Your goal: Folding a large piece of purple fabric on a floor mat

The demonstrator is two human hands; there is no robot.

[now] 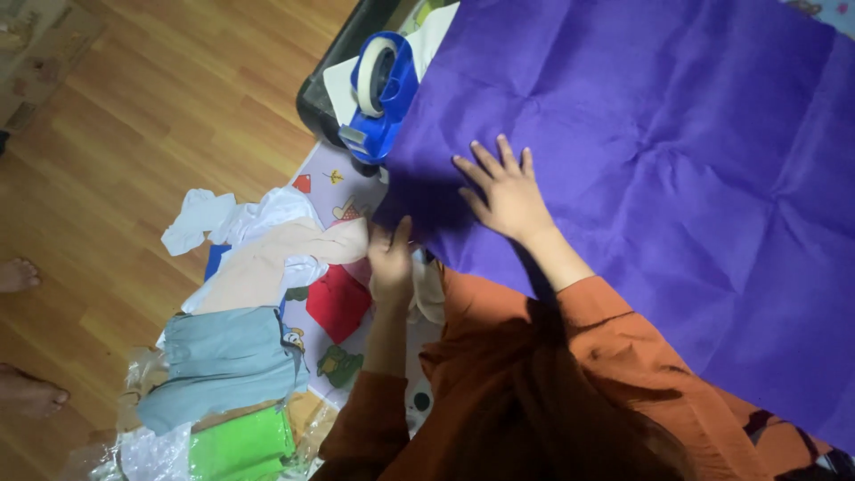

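Head view: the purple cloth (677, 178) spreads up and right from its near-left corner. Right hand (506, 191) lies flat on it just inside that corner, fingers spread, gripping nothing. Left hand (390, 258) pinches the corner edge, nearer the tape dispenser (383, 93).

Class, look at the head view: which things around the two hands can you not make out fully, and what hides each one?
- Left hand: fingertips hidden by the purple sheet edge; grip unclear.
- Purple sheet: cut off by the top and right frame edges.
- Black case: mostly covered by the sheet and blue tape dispenser.
- Right hand: lies flat, whatever is beneath is hidden.
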